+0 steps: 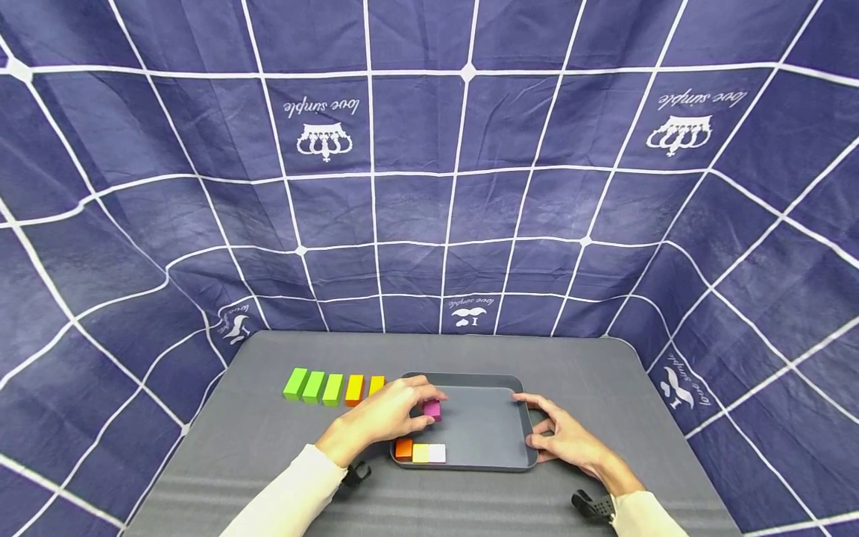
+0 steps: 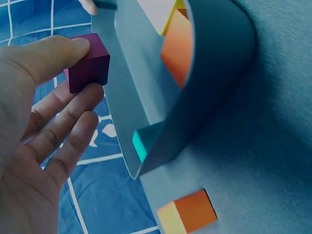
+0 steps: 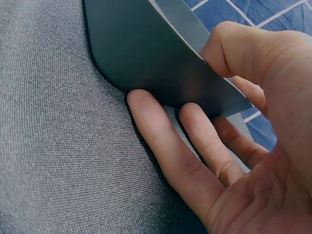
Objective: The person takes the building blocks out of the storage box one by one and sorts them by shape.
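Left hand [image 1: 397,410]: thumb and fingertips pinch the purple cube [image 1: 432,410]. Cube sits over the left half of the tray [image 1: 493,425]; can't tell whether it touches the tray floor. In the left wrist view the thumb is on one side of the cube, a fingertip opposite, and the lower fingers are spread off it.

Right hand [image 1: 570,441]: clamped on the tray's right wall, thumb hooked at the rim, two fingertips against the outer wall low down near the counter [image 1: 268,462]. Hands well apart, one at each side of the tray.

In the tray, near-left corner, a row along the near wall, left to right: orange block [image 1: 403,449], yellow block [image 1: 420,453], white block [image 1: 437,453]. Teal block [image 2: 146,140] at the far-left corner, visible from the left wrist only; left hand covers that spot in the head view.

On the counter left of the tray: a spaced row of three green blocks [image 1: 313,387], then two yellow-topped blocks [image 1: 355,389], the last partly behind the left hand.

Cream sleeves [image 1: 291,488], black straps [image 1: 593,507] at both wrists. Blue cloth [image 1: 416,209] with a white grid hangs behind and at both sides.
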Motion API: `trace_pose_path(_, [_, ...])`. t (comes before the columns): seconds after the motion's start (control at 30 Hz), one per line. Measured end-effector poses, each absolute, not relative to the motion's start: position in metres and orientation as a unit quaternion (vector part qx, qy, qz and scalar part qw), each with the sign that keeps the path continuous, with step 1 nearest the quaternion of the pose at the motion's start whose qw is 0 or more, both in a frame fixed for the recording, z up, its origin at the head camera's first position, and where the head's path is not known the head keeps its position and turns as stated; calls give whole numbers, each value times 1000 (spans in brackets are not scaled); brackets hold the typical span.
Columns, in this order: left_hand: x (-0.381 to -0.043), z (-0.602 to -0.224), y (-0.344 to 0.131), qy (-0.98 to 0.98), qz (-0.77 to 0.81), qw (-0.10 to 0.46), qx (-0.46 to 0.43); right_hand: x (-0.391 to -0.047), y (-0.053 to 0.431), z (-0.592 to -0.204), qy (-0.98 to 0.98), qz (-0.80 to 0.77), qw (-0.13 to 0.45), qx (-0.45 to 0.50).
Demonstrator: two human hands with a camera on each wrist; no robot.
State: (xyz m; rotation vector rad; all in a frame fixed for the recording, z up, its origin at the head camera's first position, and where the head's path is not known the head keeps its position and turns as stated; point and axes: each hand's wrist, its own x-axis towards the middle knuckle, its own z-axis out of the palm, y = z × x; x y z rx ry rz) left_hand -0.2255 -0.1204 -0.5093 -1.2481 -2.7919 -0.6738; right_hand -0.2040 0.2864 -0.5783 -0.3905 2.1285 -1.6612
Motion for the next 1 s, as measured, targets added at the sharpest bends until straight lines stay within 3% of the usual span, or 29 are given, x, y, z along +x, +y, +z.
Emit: trace_pose_path(1.0, [-211, -518, -196, -895, -246, 87, -361, -204, 287, -579, 757, -603, 210, -137])
